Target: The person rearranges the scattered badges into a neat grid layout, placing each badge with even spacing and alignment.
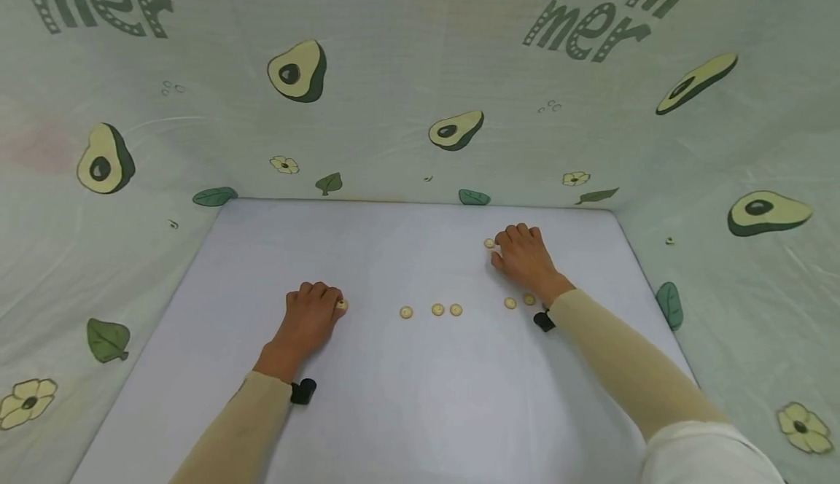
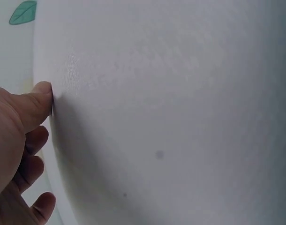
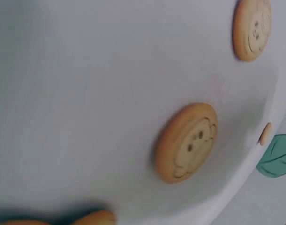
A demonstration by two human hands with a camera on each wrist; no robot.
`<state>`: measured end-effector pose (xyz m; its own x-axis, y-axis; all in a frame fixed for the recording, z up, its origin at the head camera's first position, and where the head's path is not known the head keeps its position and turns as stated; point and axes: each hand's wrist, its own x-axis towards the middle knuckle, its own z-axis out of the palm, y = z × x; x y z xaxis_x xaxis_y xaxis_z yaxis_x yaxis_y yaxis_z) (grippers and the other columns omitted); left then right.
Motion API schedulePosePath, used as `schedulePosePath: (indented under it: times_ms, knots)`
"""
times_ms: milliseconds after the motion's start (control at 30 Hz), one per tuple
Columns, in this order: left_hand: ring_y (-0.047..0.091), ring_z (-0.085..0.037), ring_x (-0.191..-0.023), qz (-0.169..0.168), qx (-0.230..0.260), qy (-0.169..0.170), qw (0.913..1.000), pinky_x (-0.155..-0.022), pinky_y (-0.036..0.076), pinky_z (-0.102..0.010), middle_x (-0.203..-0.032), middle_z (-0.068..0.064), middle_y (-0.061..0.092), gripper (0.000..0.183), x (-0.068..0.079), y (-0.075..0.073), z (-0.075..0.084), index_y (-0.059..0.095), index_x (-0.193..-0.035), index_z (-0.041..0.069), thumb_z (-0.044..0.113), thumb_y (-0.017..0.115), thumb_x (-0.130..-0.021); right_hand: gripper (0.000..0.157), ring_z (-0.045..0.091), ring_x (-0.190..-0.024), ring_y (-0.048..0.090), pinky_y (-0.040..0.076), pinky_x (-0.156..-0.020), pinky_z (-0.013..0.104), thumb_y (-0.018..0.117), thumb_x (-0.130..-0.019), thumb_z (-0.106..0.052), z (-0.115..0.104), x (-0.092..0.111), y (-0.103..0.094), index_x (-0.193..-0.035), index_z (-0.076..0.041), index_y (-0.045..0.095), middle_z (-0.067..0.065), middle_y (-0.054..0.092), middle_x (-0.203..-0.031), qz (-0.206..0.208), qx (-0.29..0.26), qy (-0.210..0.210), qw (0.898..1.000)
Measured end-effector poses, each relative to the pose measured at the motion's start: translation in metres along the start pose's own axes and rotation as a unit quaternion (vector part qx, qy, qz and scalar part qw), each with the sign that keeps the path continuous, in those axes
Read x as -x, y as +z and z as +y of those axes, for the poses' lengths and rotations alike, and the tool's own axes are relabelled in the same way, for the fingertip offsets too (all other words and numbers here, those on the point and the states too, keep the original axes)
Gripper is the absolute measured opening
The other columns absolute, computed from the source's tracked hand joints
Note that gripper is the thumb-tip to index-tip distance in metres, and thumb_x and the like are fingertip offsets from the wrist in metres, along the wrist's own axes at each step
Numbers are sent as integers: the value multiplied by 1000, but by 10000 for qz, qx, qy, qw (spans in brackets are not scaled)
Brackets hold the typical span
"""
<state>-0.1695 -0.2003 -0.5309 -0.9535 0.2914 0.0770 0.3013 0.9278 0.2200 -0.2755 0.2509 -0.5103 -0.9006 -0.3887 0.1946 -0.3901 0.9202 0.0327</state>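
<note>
Small round wooden buttons with two holes and engraved lines lie about on a white table. At the left, my left hand (image 1: 311, 316) has its thumb and fingertips at one button (image 1: 342, 305), seemingly pinching it. In the left wrist view the thumb (image 2: 37, 101) shows, but the button is hidden. My right hand (image 1: 523, 256) is farther back at the right, its fingers bent, the index fingertip beside another button (image 1: 489, 243). Two buttons (image 1: 510, 303) lie below that hand; the right wrist view shows one button (image 3: 187, 143) close up.
Between the hands lie a single button (image 1: 406, 312) and a close pair of buttons (image 1: 437, 310). The white table (image 1: 394, 396) ends at a patterned cloth (image 1: 367, 127) at the back and sides. A black wrist camera (image 1: 544, 321) hangs under the right sleeve.
</note>
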Motion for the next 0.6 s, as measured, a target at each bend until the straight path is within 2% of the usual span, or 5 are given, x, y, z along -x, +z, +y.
schedulePosePath:
  times_ms: [133, 300, 600]
  knots:
    - [53, -38, -112, -76, 81, -117, 9999, -94, 44, -61, -114, -12, 64, 20, 0, 1, -1, 66, -116, 10, 24, 71, -103, 28, 34, -102, 54, 42, -92, 51, 65, -102, -26, 1, 15, -3, -116, -2, 69, 13, 64, -106, 159, 69, -73, 9998]
    - [54, -38, -113, -88, 162, -135, 9997, -95, 44, -61, -113, -11, 64, 18, 0, 3, -1, 66, -117, 10, 23, 69, -105, 24, 34, -98, 56, 43, -90, 52, 69, -100, -24, 1, 42, -7, -110, -2, 71, 12, 66, -102, 324, 46, -295, 9990]
    - [54, -38, -112, -118, 282, -168, 9994, -93, 43, -61, -111, -10, 64, 17, 0, 1, 2, 66, -116, 9, 22, 68, -105, 22, 31, -92, 54, 44, -89, 51, 74, -97, -24, -4, 87, -15, -104, -4, 72, 10, 66, -98, 245, -13, -633, 9977]
